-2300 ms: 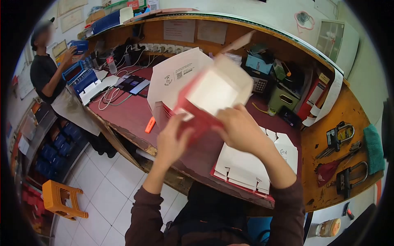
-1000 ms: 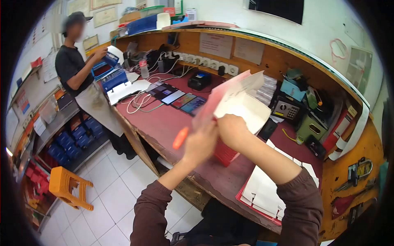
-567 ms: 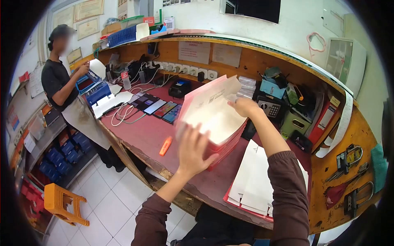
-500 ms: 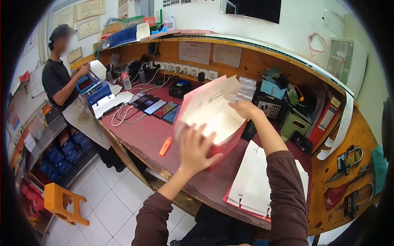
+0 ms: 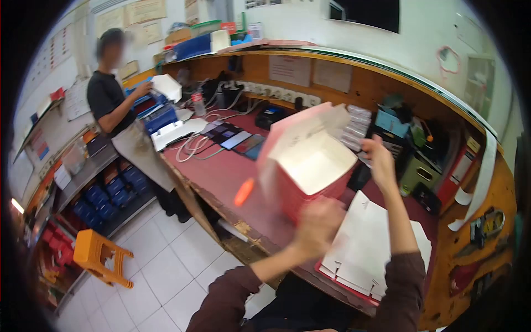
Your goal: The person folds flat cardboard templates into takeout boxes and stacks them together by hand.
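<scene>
Bench point(image 5: 213, 176), red-topped: running across the middle of the view.

Person in apron point(image 5: 119, 108): standing near its left end.

Carton point(image 5: 318, 166), red outside, white within, lid flap point(image 5: 310, 130) raised: standing open on the bench near the front edge, blurring at the walls. Needing, by judgement, level seating, square corners and a flap kept clear of the opening.

Flat card pile point(image 5: 365, 243), white over red: lying right of the carton. Benefiting, probably, from staying square and unsnagged by cuffs.

Left hand point(image 5: 321, 224), heavily blurred: showing before the carton's lower wall, leaving touch and grasp beyond telling. Calling, in judgement, for flat, even pressure; thin card likely creasing under fingertips.

Right hand point(image 5: 380, 160): hovering just beside the rim, seemingly apart, curling at the fingers, gripping nothing visible; leaving clenched or released beyond telling. Suiting, probably, a steadying place on the opposite wall.

Phones point(image 5: 237, 140): lying in a row farther back.

Orange marker point(image 5: 244, 192): lying left of the carton, likely deserving clearance.
</scene>
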{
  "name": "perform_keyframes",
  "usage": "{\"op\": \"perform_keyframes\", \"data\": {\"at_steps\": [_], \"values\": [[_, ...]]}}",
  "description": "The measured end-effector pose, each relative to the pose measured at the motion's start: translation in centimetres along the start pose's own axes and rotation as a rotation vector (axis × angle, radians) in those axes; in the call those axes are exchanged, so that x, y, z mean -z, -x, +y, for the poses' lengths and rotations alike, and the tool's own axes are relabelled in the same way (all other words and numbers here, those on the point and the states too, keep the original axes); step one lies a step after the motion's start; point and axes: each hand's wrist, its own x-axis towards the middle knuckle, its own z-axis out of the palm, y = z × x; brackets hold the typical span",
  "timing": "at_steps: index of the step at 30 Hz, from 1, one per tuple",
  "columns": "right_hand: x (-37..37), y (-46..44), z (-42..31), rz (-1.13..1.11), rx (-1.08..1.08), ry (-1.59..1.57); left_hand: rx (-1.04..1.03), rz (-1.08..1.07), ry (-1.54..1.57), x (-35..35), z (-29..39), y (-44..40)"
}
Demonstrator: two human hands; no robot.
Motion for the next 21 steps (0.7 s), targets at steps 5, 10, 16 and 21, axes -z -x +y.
{"op": "perform_keyframes", "data": {"at_steps": [5,10,16,21], "values": [[4.0,9.6,-4.8,-0.109,-0.014,-0.015,-0.235,-0.911,0.396,-9.3,5.5,3.9],[7.9,18.7,-7.9,-0.568,-0.062,0.028,-0.11,-1.078,0.449,-8.8,5.7,1.1],[6.5,26.5,-6.4,-0.696,-0.626,-0.133,0.107,-0.809,0.557,-8.4,5.1,-1.2],[3.2,29.8,-1.3,-0.209,-0.73,-0.41,0.534,-0.327,1.174,-6.4,7.9,-3.1]]}}
